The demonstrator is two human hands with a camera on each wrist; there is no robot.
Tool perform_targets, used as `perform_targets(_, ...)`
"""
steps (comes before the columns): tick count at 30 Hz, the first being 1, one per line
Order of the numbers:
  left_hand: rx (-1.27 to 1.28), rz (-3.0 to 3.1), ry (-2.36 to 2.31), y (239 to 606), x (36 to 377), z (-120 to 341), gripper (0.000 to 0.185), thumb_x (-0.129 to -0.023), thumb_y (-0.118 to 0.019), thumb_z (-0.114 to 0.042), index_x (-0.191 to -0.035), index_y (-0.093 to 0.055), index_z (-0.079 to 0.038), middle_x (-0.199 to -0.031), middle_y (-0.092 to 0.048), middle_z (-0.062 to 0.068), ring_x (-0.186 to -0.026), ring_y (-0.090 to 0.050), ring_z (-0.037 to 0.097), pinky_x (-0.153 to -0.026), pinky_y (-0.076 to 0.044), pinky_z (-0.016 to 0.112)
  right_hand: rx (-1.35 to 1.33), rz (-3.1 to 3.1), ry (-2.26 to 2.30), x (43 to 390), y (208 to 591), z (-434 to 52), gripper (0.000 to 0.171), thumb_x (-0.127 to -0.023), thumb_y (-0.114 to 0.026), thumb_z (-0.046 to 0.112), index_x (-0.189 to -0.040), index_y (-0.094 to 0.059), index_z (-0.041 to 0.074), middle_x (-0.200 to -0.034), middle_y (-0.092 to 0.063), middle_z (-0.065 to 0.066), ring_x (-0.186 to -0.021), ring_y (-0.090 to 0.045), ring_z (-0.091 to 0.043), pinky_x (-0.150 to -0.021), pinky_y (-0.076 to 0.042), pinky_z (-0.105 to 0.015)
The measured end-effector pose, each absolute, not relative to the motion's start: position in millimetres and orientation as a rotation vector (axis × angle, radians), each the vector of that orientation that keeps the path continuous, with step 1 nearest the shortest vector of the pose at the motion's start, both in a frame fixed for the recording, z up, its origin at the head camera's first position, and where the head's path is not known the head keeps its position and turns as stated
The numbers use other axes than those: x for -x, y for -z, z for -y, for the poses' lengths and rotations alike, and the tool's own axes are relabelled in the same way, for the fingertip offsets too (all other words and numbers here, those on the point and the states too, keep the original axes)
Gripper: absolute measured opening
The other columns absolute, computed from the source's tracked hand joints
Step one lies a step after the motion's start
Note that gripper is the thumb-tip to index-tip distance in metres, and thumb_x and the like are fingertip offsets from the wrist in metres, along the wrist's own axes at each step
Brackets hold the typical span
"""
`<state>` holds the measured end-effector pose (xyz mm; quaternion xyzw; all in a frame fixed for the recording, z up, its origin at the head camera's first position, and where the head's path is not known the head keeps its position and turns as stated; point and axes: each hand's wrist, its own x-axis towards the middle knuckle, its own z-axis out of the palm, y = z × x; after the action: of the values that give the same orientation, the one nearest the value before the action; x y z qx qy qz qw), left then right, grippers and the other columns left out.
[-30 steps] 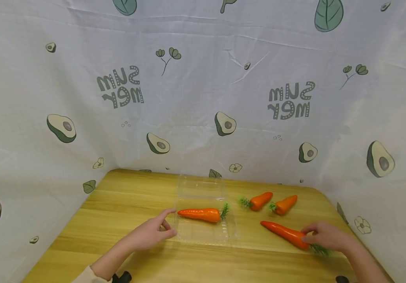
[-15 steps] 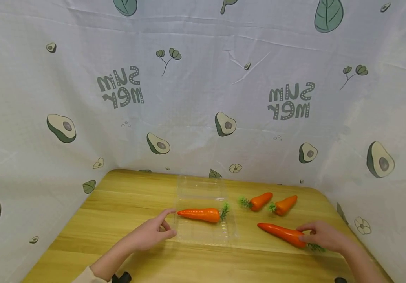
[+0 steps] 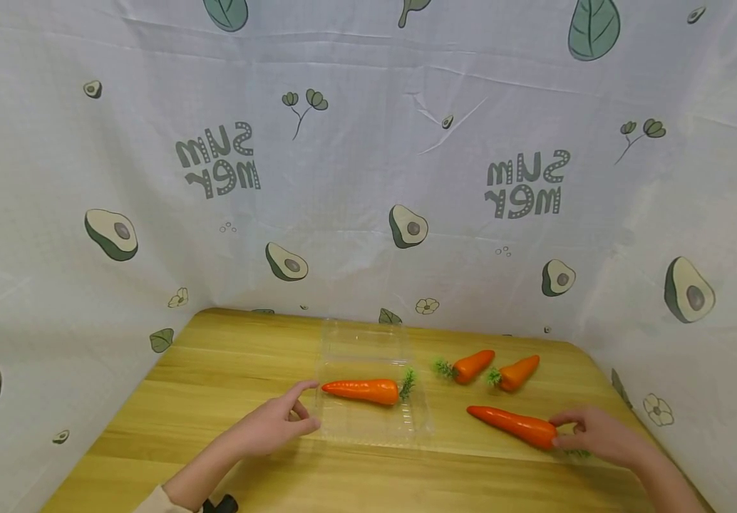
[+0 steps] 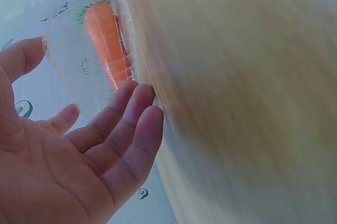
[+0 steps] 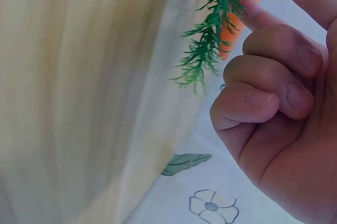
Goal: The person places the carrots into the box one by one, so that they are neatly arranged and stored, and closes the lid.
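The clear tray [image 3: 368, 420] holds 1 carrot [image 3: 362, 389], with the relaxed left hand [image 3: 272, 426] touching its left edge. The right hand [image 3: 596, 434] has its fingers [image 5: 274, 50] pinching the long carrot [image 3: 512, 426] near the desk's [image 3: 214, 385] right edge; 2 small carrots [image 3: 493, 368] sit behind.

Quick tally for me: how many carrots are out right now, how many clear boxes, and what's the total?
Carrots: 4 (in the clear box; two short ones behind; long one gripped by the right hand)
Clear plastic boxes: 1, left hand beside it
Total: 5
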<state>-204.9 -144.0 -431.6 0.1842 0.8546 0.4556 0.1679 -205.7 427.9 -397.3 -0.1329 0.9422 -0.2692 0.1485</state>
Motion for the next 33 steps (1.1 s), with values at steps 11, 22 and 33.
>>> perform_targets(11, -0.518, -2.431, -1.299, 434, 205, 144, 0.074, -0.098, -0.065, -0.043, -0.159, -0.028, -0.020, -0.108, -0.062, 0.005, -0.089, -0.063, 0.019, -0.065, -0.047, 0.038, 0.403, -2.679, 0.849, 201, 411, -436, 0.045, -0.096, -0.068, 0.021, -0.122, -0.063, -0.015, -0.069, -0.047, 0.003, -0.059, -0.041, -0.002, -0.052, -0.034, -0.024)
perform_targets(22, -0.526, -2.439, -1.291, 433, 206, 144, 0.074, -0.098, -0.064, -0.044, -0.158, -0.029, -0.020, -0.107, -0.063, 0.004, -0.091, -0.064, 0.018, -0.068, -0.048, 0.039, 0.363, -2.660, 0.884, 203, 414, -437, 0.048, -0.097, -0.067, 0.023, -0.128, -0.060, -0.014, -0.085, -0.060, -0.005, -0.062, -0.043, -0.004, -0.055, -0.036, -0.025)
perform_targets(33, -0.535, -2.443, -1.285, 435, 207, 144, 0.074, -0.099, -0.064, -0.045, -0.159, -0.028, -0.019, -0.108, -0.063, 0.004, -0.091, -0.064, 0.018, -0.068, -0.049, 0.039, 0.364, -2.659, 0.929, 201, 417, -437, 0.049, -0.098, -0.067, 0.022, -0.129, -0.058, -0.015, -0.099, -0.066, -0.011, -0.062, -0.044, -0.004, -0.054, -0.035, -0.025)
